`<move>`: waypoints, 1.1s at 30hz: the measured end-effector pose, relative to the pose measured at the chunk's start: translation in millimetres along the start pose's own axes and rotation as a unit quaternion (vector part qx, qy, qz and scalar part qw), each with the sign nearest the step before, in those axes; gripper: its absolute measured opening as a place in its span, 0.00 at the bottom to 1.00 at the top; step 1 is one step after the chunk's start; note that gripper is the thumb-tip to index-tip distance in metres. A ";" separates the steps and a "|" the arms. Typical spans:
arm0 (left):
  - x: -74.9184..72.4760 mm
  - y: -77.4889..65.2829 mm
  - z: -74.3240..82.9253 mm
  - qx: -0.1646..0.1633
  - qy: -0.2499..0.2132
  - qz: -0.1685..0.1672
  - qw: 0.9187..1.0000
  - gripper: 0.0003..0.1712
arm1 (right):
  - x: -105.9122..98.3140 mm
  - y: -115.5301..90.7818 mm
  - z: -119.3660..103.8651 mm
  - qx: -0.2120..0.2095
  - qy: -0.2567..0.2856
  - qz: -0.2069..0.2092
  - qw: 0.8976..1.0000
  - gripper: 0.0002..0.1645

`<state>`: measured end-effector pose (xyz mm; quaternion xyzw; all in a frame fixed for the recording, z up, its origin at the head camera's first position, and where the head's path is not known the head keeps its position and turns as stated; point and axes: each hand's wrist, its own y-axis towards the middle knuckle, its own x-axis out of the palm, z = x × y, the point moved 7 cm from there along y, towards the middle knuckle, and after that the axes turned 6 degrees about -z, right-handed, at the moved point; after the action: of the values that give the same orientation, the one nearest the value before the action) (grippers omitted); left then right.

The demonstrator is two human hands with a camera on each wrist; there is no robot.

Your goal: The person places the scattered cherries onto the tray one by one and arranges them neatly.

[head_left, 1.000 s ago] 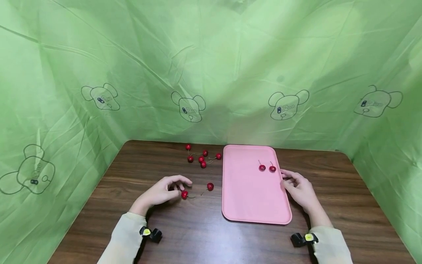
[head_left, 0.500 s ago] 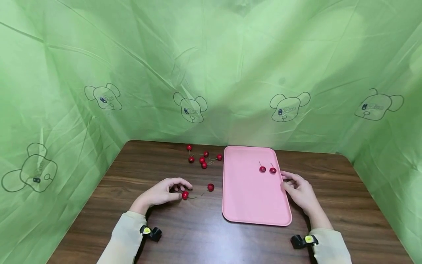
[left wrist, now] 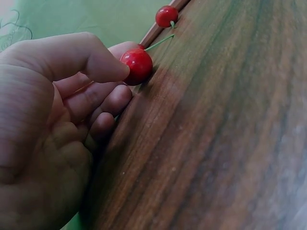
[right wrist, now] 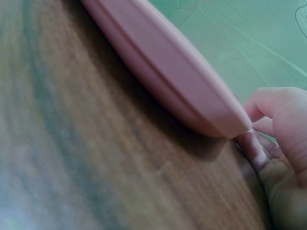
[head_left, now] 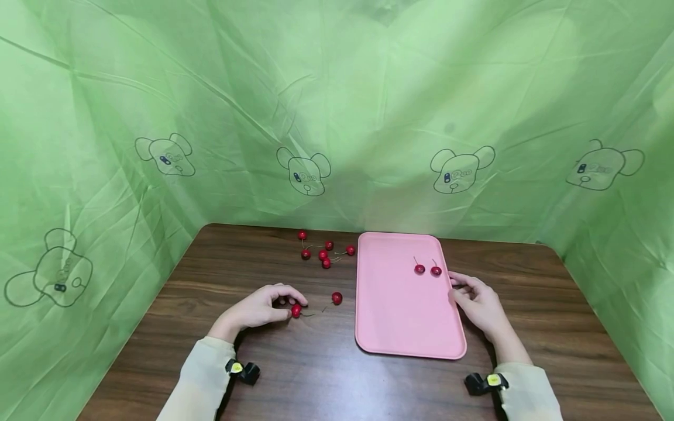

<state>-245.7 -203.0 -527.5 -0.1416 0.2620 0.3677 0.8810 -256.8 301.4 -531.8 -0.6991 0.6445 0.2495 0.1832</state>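
My left hand (head_left: pixel 263 305) has its thumb and index finger on either side of a red cherry (left wrist: pixel 138 67) with a green stem, pinching it low over the table. Its other fingers are curled underneath in the left wrist view. A second cherry (head_left: pixel 337 298) lies just to the right of it. My right hand (head_left: pixel 480 300) holds the right edge of a pink tray (head_left: pixel 405 316), thumb at the rim and fingers against the side. Inside the tray, toward its far right, sit two cherries, a left one (head_left: pixel 419 269) and a right one (head_left: pixel 436 271).
Several more cherries (head_left: pixel 323 255) with stems lie in a loose group near the back of the wooden table (head_left: pixel 316 374), left of the tray. A green curtain (head_left: pixel 368 117) with printed bear faces encloses the back and sides.
My left index finger has come down and closed in on the cherry beside the thumb. The right hand and the tray keep their places.
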 end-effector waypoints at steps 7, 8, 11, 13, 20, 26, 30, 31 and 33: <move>0.7 3.3 4.3 0.038 0.013 -0.009 0.999 0.23 | -0.6 1.0 -1.3 0.000 -0.004 -0.003 1.000 0.27; 0.5 3.3 4.2 0.036 0.011 -0.008 0.999 0.23 | -0.8 1.5 -1.4 -0.001 -0.004 -0.002 1.000 0.27; -0.3 3.5 4.0 0.022 0.006 -0.004 1.000 0.24 | -1.4 2.6 -1.5 0.000 -0.007 0.000 1.000 0.27; -0.4 3.7 3.8 0.010 0.002 -0.002 1.000 0.23 | -1.6 2.3 -1.3 0.003 -0.011 0.001 1.000 0.27; 4.3 4.0 1.2 -0.019 -0.018 0.002 1.000 0.16 | 0.3 -2.4 0.9 0.024 -0.019 -0.012 0.999 0.28; 1.7 4.6 0.8 -0.022 -0.032 0.017 0.999 0.15 | 0.0 -1.7 0.3 0.024 -0.018 -0.008 1.000 0.28; 0.2 4.4 -1.4 -0.022 -0.047 0.023 0.998 0.15 | 0.4 -0.3 0.9 0.020 -0.017 -0.009 1.000 0.29; -0.2 4.1 -2.1 -0.023 -0.051 0.027 0.998 0.15 | 0.6 -0.1 1.0 0.019 -0.017 -0.010 1.000 0.29; -1.1 4.0 -3.3 -0.020 -0.060 0.035 0.997 0.14 | 0.9 0.0 1.2 0.018 -0.017 -0.011 1.000 0.29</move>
<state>-250.4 -202.4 -529.8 -0.1273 0.2063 0.4115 0.8786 -256.9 301.3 -533.2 -0.6986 0.6380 0.2475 0.2090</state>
